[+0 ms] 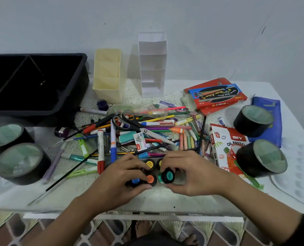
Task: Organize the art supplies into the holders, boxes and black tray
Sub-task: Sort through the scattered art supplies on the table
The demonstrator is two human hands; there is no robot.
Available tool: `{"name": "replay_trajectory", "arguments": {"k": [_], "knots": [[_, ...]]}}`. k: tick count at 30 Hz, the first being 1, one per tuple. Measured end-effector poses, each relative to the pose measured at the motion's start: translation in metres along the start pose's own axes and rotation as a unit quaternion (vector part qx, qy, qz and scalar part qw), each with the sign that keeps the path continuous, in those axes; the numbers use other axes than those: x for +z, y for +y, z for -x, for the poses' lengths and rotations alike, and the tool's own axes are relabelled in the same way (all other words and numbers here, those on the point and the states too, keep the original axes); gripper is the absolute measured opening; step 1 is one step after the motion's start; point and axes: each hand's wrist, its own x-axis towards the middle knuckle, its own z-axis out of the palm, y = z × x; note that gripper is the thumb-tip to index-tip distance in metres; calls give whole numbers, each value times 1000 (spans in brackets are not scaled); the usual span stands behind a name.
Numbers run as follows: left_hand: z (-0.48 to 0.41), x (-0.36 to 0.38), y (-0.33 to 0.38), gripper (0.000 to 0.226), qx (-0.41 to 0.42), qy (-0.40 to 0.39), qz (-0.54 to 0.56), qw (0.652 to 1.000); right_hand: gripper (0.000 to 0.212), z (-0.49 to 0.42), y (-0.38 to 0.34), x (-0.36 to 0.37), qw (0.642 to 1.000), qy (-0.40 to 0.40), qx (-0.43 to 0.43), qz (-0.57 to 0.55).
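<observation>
Curling fingers partly hide clustered paint pots.

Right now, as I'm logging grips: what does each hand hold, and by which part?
The right hand pinches the green-labelled paint pot by its sides. The left hand grips the blue-labelled pot by its sides.

Four black rolls are on the bench. There is one yellow holder and one white holder, so two in all. There is one black tray, one pair of scissors, one blue pouch and one pastel box. Five small paint pots show, plus two purple pots. The pens are too many to count.
</observation>
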Motion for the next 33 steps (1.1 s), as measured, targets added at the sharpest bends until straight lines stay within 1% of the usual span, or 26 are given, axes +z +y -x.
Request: {"name": "replay_trajectory", "arguments": {"k": [3,5,6,9,12,16,19,21,22,25,26,28,31,33], "knots": [[-5,-1,0,28,-3,-4,-5,1000,26,1,4,-3,999,-32,2,18],[-10,-4,0,23,-8,-9,0,1000,32,1,5,-3,998,-48,-2,49],[-13,-4,-1,24,-11,-12,0,1000,34,1,6,-2,996,-53,-7,68],[-19,-5,-3,43,-15,-23,-18,999,36,0,6,0,995,-58,-13,86],[-21,-8,-4,48,-5,-45,-36,998,36,-2,8,0,996,-63,-8,63],[-23,-11,-5,45,3,-56,-33,998,36,-8,7,3,996,-59,2,72],[-25,-16,-8,40,6,-63,-18,998,38,-15,5,1,995,-69,21,63],[-24,-22,-12,33,12,-54,-2,998,42,-21,6,-3,994,-86,40,54],[-22,-26,-16,30,6,-38,4,999,44,-25,7,-6,994,-91,46,43],[-16,-49,-34,26,-57,62,-28,996,39,-47,6,-13,996,-66,58,-10],[-13,-59,-42,24,-93,96,-54,990,35,-57,7,-15,997,-44,60,-19],[-7,-79,-61,22,-169,137,-118,969,26,-80,11,-17,998,4,62,-10],[5,-107,-89,27,-246,151,-192,938,15,-121,16,-18,997,49,62,16],[12,-119,-104,31,-282,130,-215,926,17,-151,17,-16,994,79,55,44]]}}
